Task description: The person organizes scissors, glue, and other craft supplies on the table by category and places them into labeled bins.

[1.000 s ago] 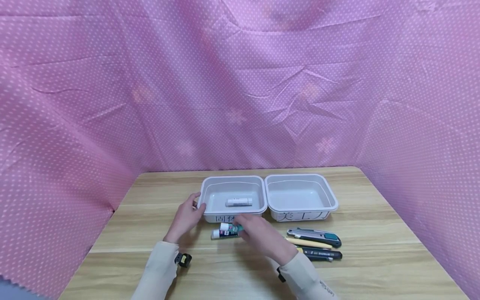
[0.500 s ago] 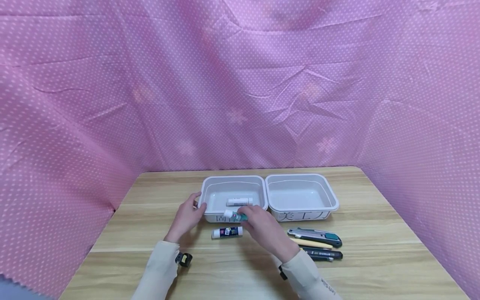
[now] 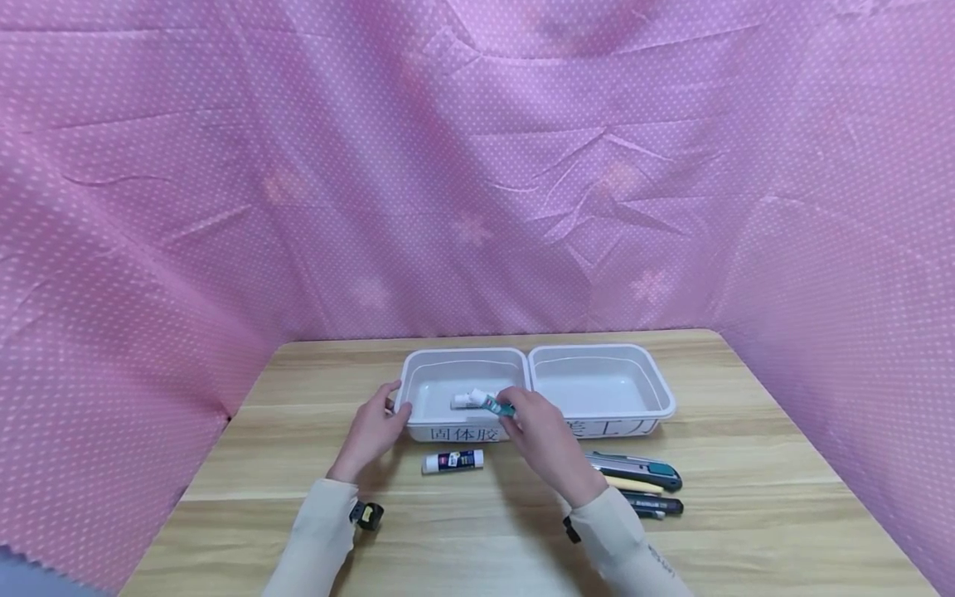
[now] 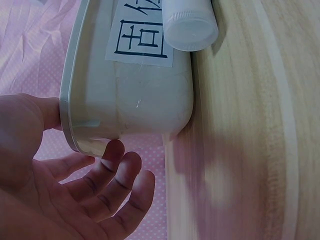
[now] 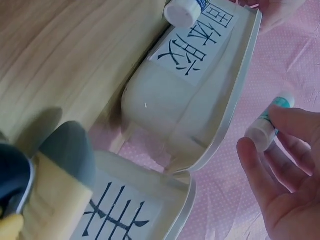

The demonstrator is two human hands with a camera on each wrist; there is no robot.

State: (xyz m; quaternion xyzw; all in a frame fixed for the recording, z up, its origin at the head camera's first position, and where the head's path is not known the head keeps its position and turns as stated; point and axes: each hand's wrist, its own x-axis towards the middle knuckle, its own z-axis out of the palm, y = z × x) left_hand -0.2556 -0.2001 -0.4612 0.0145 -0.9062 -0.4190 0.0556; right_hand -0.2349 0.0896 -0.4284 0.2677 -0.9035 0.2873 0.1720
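Observation:
My right hand (image 3: 550,439) pinches a green-and-white glue stick (image 3: 494,404) between thumb and fingertips, over the front right part of the left white plastic box (image 3: 462,351). In the right wrist view this glue stick (image 5: 267,123) stands tilted, with both ends showing. A white glue stick (image 3: 460,401) lies inside that box, partly covered by the held one. My left hand (image 3: 375,427) holds the box's left front corner, thumb over the rim and fingers along the outer side. On the table before the box lies a dark blue glue stick (image 3: 453,461) with white ends.
A second white box (image 3: 600,347) adjoins the first on its right. Several utility knives (image 3: 642,470), one with a yellow handle, lie in front of it, partly behind my right arm. Paper labels with characters mark both box fronts. Pink dotted cloth (image 3: 477,166) hangs around the table.
My right hand has lifted the green-and-white glue stick from beside the dark blue one and carried it up and over the left box. My left hand stays at the box corner.

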